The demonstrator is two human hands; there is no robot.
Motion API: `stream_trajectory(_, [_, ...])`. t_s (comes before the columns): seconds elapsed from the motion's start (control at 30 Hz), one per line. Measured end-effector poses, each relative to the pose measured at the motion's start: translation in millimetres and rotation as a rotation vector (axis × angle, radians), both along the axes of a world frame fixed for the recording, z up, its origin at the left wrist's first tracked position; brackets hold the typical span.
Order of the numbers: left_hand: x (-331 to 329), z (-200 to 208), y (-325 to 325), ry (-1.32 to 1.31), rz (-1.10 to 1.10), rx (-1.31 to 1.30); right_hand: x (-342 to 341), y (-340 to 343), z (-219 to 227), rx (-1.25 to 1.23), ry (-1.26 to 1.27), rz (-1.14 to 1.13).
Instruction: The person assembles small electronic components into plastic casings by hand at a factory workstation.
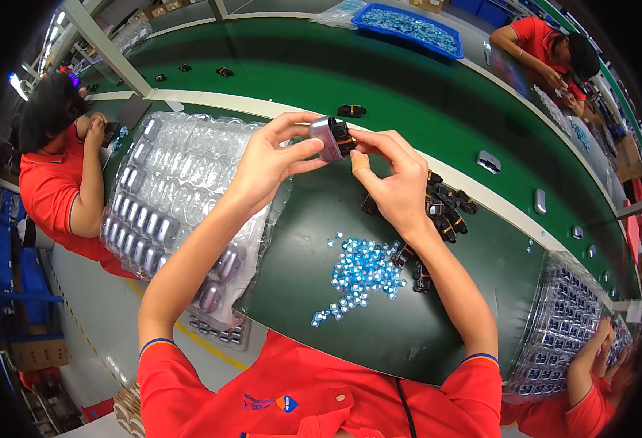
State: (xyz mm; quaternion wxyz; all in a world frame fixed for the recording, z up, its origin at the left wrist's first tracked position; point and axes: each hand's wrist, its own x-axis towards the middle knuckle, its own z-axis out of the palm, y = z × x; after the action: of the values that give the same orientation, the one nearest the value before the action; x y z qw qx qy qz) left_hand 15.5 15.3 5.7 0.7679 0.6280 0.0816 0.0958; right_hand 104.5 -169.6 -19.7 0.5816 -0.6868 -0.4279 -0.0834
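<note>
My left hand (275, 152) grips a silver rounded casing (324, 139) above the far edge of the bench, fingers on top and thumb on its face. A black part with an orange strip (342, 137) sits at the casing's right side, partly inside it or against it; I cannot tell which. My right hand (396, 175) pinches that black part between thumb and fingers, with a tan covering on the thumb. Below the hands lies a loose pile of small blue-and-white pieces (364, 270). More black parts (445, 212) are heaped beyond my right forearm.
Clear plastic trays (182, 157) with silver casings stand at my left. A green conveyor belt (284, 73) runs past the far edge, carrying scattered parts. A blue tray (408, 29) of small pieces stands beyond it. Co-workers sit left, right and across; more trays (565, 314) lie at right.
</note>
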Motion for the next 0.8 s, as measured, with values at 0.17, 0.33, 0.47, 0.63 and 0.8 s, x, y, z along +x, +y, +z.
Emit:
stream_trajectory(0.17, [2, 1, -2, -0.016, 0.010, 0.009, -5, -3, 7, -0.050, -0.111, -0.086])
stream_trajectory(0.33, [2, 3, -2, -0.030, -0.017, -0.005, 10, -5, 1, 0.049, 0.153, 0.139])
stream_trajectory(0.47, [1, 5, -1, -0.015, -0.053, 0.011, 17, -1, -1, 0.078, 0.598, 0.356])
stream_trajectory(0.63, [10, -3, 4, -0.079, -0.138, 0.117, 14, 0, -5, 0.169, 0.909, 0.702])
stream_trajectory(0.8, [10, -10, 8, -0.042, -0.201, 0.044, 10, 2, -8, 0.202, 0.940, 0.819])
